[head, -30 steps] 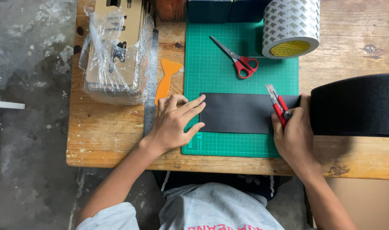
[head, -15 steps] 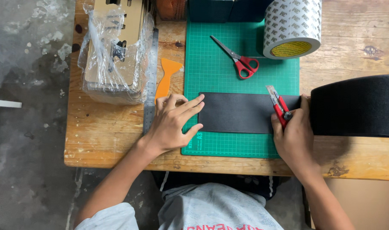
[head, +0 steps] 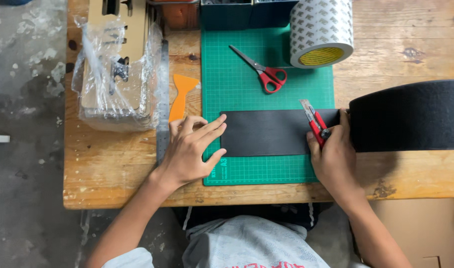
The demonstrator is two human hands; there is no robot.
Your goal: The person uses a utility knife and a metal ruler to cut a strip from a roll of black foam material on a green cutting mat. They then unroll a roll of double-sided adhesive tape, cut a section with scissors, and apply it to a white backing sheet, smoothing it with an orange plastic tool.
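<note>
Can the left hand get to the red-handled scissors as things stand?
Probably yes. The left hand lies flat at the black strip's left end holding nothing, and the red-handled scissors lie in the open on the green cutting mat, with bare mat between.

- The black sheet [head: 266,133] is a flat, matte rectangular strip lying lengthwise on the green cutting mat [head: 237,84], left to right. Its left end sits under the fingertips of the left hand [head: 189,149]; its right end runs toward the black roll [head: 408,116] at the right of the counter.
- The utility knife [head: 314,121] is slim, red with a grey blade section. It is tilted, tip pointing far and slightly left, lying across the sheet's right end, gripped in the right hand [head: 334,156].
</note>
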